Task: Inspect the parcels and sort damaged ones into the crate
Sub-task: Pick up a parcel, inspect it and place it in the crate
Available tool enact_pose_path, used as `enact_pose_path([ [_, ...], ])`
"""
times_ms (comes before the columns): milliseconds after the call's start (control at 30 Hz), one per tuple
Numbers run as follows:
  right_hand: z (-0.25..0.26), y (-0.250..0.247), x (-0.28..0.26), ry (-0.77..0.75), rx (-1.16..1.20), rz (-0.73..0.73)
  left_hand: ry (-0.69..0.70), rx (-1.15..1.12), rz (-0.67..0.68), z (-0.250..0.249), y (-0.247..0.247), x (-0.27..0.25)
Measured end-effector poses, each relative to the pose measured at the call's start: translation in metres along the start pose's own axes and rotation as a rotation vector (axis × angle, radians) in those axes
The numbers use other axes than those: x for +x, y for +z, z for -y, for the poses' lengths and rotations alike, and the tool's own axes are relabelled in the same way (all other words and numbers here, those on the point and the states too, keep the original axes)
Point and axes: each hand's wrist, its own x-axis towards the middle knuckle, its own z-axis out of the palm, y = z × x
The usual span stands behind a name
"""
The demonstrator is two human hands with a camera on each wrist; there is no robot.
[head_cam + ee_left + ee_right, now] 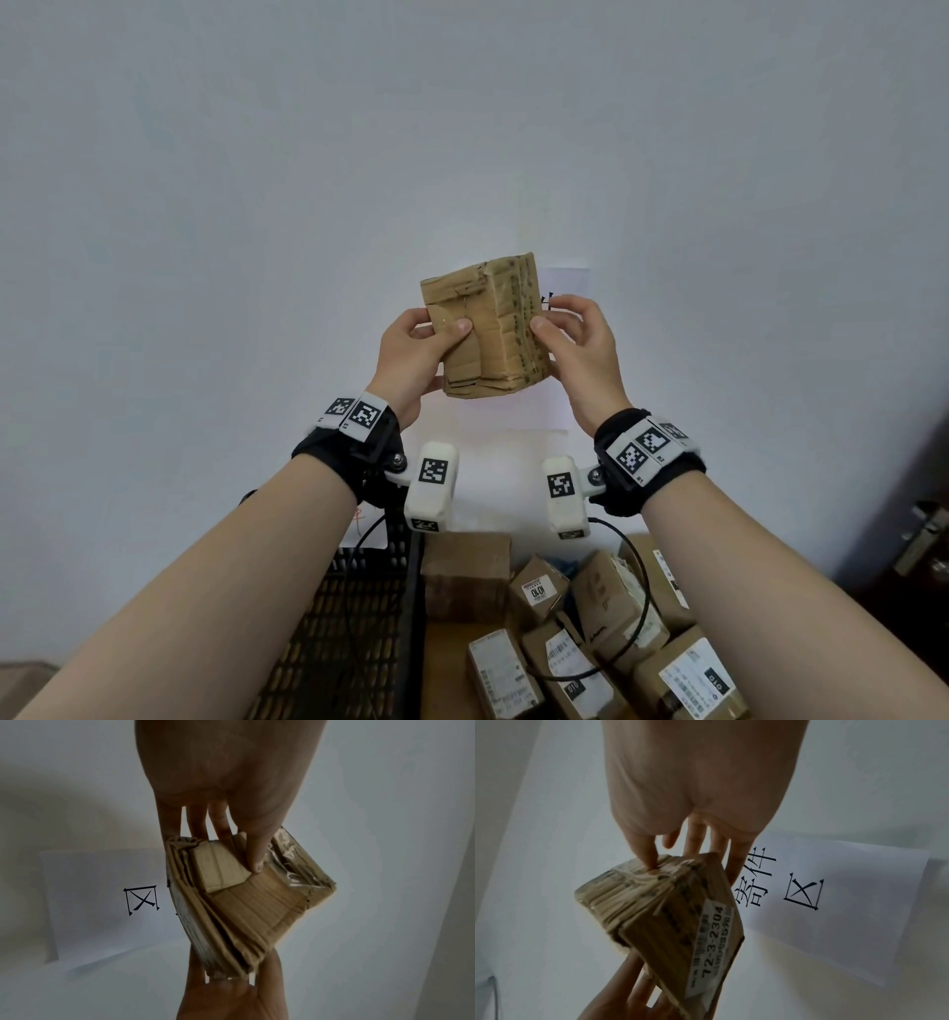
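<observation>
Both hands hold one crushed cardboard parcel up in front of the white wall, well above the black mesh crate that sits below and to the left. The left hand clamps the parcel's left side, thumb pressed on its front face and fingers curled behind; the right hand pinches the right edge, thumb in front, fingers behind.

The parcel looks damaged: its walls are creased and buckled, and the left wrist view shows an end flap sprung open with torn edges. A likely mishap is the weakened cardboard giving way under the grip, so the flap opens wider and the contents slip out, or the parcel twists loose if one hand lets go. The taped face looks slick, which could let a thumb slide.

Below the parcel, to the right of the crate, other labelled boxes lie crowded on the tabletop. The wrist cables hang over them and could snag. The air above the crate is open, though its rim is an edge to clear.
</observation>
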Motion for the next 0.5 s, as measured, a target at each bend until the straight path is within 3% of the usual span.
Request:
enact_pose_path([
  [167, -0.0001, 0.0028, 0.0035, -0.033, -0.160, 0.000, 0.031, 0.044, -0.070, -0.0001, 0.0034, 0.0024],
  [300, 0.0013, 0.0071, 0.0031, 0.043, -0.128, 0.065, 0.027, 0.056, -0.025, -0.0021, 0.0061, 0.0027],
  [500, -0.0035, 0.0043, 0.0068, 0.139, -0.029, 0.023, 0.009, 0.107, 0.034, -0.0072, 0.0070, 0.0015],
])
